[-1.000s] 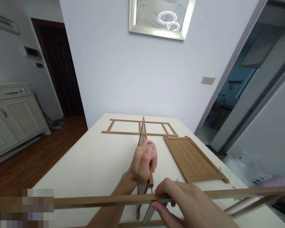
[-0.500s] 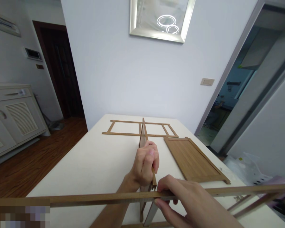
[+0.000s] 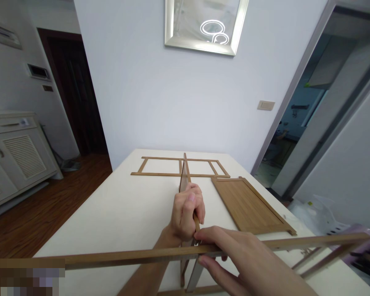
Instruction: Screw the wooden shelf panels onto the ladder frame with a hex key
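Observation:
My left hand (image 3: 186, 211) is wrapped round the top edge of a wooden panel (image 3: 183, 174) that stands on its long side, pointing away from me. Across the front runs the long top rail of an upright wooden frame (image 3: 111, 256), passing over my left forearm. My right hand (image 3: 243, 250) pinches this rail near its middle, thumb below and index finger over the top. That index fingertip reaches the near end of the panel, where panel and rail meet. Whether the joint is fully closed, I cannot tell, as fingers cover part of it.
A flat ladder-like wooden frame (image 3: 160, 174) lies at the back of the white table (image 3: 111, 213). To the right rests another wooden panel (image 3: 253, 205). Small hardware pieces (image 3: 306, 251) lie near the right edge. Beyond it are a clear plastic bag (image 3: 314, 211) and a purple item (image 3: 356, 234).
My right index finger has shifted left and forward, over the rail onto the panel's near end. My left hand keeps its grip. The whole view has shifted slightly.

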Available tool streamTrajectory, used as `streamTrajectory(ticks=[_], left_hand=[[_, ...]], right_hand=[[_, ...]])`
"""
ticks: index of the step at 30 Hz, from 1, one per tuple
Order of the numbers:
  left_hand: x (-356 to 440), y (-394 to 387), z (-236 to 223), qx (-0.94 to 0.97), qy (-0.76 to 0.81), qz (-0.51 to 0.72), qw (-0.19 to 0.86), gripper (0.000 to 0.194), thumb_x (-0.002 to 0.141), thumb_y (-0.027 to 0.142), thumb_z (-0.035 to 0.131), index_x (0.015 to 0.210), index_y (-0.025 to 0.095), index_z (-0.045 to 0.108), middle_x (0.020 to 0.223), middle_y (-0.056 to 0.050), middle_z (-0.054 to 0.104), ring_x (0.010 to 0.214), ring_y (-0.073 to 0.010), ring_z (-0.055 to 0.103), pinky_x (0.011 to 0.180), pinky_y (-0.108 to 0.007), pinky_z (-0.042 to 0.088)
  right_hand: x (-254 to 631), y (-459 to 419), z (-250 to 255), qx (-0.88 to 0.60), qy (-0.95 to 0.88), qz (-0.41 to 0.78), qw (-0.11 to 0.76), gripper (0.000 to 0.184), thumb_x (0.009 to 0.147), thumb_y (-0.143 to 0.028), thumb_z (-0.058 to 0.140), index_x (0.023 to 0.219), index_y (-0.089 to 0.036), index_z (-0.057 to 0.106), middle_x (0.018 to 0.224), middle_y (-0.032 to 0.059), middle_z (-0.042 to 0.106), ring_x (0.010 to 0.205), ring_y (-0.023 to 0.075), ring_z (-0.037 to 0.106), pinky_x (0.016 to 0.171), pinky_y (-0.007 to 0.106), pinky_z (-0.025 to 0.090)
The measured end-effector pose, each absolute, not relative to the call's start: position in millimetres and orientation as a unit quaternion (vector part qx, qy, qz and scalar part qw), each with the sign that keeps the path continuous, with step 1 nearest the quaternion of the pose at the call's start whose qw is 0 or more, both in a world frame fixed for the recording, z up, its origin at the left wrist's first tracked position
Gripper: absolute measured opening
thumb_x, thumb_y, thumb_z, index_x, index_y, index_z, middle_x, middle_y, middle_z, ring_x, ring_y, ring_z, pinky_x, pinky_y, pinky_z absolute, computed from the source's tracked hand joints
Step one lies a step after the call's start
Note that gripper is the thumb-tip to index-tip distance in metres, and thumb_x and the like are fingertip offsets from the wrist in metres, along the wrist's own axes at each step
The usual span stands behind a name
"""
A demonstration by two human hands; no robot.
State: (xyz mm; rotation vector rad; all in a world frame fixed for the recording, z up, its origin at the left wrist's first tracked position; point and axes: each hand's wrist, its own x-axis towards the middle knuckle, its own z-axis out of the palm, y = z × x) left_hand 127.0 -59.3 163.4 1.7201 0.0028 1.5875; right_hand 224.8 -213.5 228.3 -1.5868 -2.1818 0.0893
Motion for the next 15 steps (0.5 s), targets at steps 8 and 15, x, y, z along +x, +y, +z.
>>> streamTrajectory(ticks=[8,15], left_hand=[[129.2,-60.7,162.8,0.663,0.011,0.631,0.403,0.072,0.111,0.039,0.025,0.042,0.024,0.041,0.038,-0.001,0.05,0.047,-0.0159,0.042,0.08,-0.047,0.043],[133.1,-62.3,156.9,0.648,0.047,0.65,0.393,0.073,0.111,0.046,0.023,0.043,0.025,0.039,0.039,-0.001,0.05,0.047,-0.0165,0.043,0.082,-0.048,0.045]], right_hand=[[225.8,-213.1,227.2,-0.571,-0.792,0.038,0.213,0.025,0.096,-0.011,0.069,0.113,-0.028,0.064,0.1,-0.005,0.079,0.089,0.0179,0.079,0.078,0.026,0.058],[224.4,-213.0,227.9,-0.577,-0.784,0.049,0.223,0.029,0.099,-0.011,0.066,0.121,-0.03,0.063,0.103,-0.0038,0.078,0.092,0.0173,0.078,0.079,0.026,0.058]])
